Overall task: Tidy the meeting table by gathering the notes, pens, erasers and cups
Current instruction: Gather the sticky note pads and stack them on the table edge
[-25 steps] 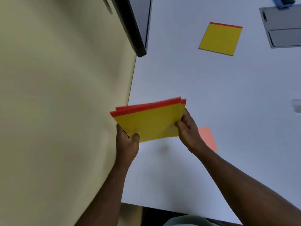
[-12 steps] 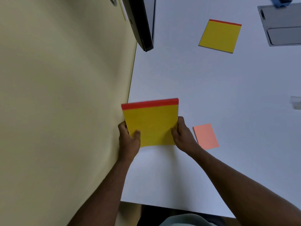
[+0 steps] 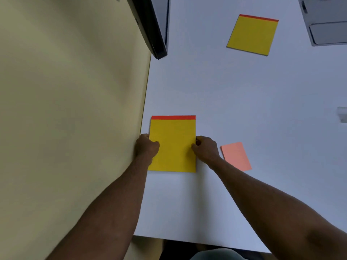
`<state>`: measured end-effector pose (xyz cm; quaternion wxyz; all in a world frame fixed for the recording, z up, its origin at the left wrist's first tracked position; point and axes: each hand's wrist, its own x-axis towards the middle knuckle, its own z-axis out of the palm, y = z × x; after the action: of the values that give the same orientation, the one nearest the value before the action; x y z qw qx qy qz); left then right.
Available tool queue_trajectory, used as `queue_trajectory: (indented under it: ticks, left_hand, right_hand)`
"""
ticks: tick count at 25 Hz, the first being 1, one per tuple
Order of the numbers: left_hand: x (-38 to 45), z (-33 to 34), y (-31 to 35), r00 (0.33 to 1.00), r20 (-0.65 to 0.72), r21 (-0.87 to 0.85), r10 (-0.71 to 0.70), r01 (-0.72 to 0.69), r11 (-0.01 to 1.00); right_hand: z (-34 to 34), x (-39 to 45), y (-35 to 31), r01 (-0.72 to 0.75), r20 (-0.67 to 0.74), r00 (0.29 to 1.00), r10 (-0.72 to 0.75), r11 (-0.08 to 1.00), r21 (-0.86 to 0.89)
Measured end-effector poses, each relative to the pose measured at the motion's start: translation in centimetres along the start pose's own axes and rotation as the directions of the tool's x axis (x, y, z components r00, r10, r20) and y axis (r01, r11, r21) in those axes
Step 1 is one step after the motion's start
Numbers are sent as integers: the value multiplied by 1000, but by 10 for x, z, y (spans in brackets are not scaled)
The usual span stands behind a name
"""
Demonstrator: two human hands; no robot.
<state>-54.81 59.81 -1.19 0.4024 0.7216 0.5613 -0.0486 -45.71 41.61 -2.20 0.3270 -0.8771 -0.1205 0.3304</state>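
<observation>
1. Hands first: left hand (image 3: 147, 147) and right hand (image 3: 205, 148) both have fingers curled in and pinch the side edges of the yellow pad stack (image 3: 172, 145), thumbs lying on top of the yellow face.
2. Stack looks squared up, red strip at the far end, lying flat or nearly flat on the white table (image 3: 244, 94), right beside the table's left edge where the beige wall (image 3: 65, 109) starts. Can't tell how many pads are in it from this angle.
3. Just to the right of the right hand, apart from it, there's a pink sticky note (image 3: 235, 156) lying loose.
4. Further out, well apart toward the far right, another yellow pad (image 3: 252, 34) sits alone, tilted a bit.
5. Far edge: a dark monitor (image 3: 150, 25) up top and a grey laptop (image 3: 326, 21) in the corner. Something pale at the right border, too blurry to call.
6. My take on doing this step well: keep even pressure on both sides so the layers don't fan out, set it down flat, let go together. Then I'd guess the pink note is the easy next grab, since it's closest.
</observation>
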Motion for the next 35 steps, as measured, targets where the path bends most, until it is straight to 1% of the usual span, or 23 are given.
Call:
queue_trajectory:
  ticks: [2,4,6,7,8,9,10,11,12,13,14,16,17,19,23,25,27,29,31,33,35]
  left_hand:
    - [-3,3,4,1000,-30,137,-2,6,991]
    - [-5,7,10,1000,-21,282,-13,19,959]
    - [-10,17,25,1000,-28,397,-12,22,918]
    - [-13,17,29,998,-49,438,27,-3,899]
    - [-14,24,41,993,-54,467,104,-67,882]
    - [-14,32,58,981,-46,467,188,-145,872]
    - [-12,42,75,965,-31,428,261,-223,876]
    - [-9,56,99,942,0,379,334,-309,872]
    - [-9,58,108,922,33,317,386,-376,871]
    - [-5,70,130,890,101,273,445,-455,848]
    - [-1,86,155,854,182,244,488,-519,819]
    - [11,114,201,813,273,202,514,-571,796]
    - [13,118,216,803,282,181,525,-581,793]
    - [30,150,267,805,289,141,519,-572,808]
    - [65,195,344,798,344,111,495,-558,822]
    - [83,215,372,800,350,89,488,-547,832]
    - [102,230,394,814,342,67,470,-520,852]
    - [120,243,410,839,306,55,450,-487,871]
    - [131,255,419,867,209,84,452,-476,875]
    - [136,265,424,901,111,125,420,-432,893]
    - [138,269,423,929,58,87,366,-369,925]
  right_hand:
    - [-1,0,1,20,-16,1000,-21,998,-56]
    - [-5,2,1,15,-33,999,-20,991,-134]
    - [-17,10,6,13,-87,996,-29,985,-171]
    - [-20,10,6,24,-108,993,-42,987,-158]
    - [-31,17,8,43,-151,987,-61,992,-122]
    - [-47,27,9,59,-195,978,-74,995,-77]
    - [-64,38,13,68,-247,966,-74,997,-34]
    - [-87,54,17,63,-295,954,-60,998,0]
    - [-97,60,17,74,-322,945,-63,997,23]
    - [-119,73,22,64,-363,931,-41,997,51]
    - [-144,88,30,50,-403,915,-9,995,90]
    - [-185,121,43,23,-442,896,43,990,142]
    - [-196,127,44,19,-446,894,47,989,143]
    - [-230,165,54,-1,-463,884,67,990,141]
    - [-268,225,59,-31,-458,886,71,995,94]
    - [-280,250,59,-39,-461,884,71,996,77]
    - [-287,273,60,-46,-461,882,99,991,125]
    - [-294,294,62,-58,-448,881,155,973,223]
    - [-299,311,64,-62,-458,863,214,944,325]
    - [-304,321,65,-56,-454,858,241,921,385]
    - [-308,326,64,-50,-448,852,271,894,446]
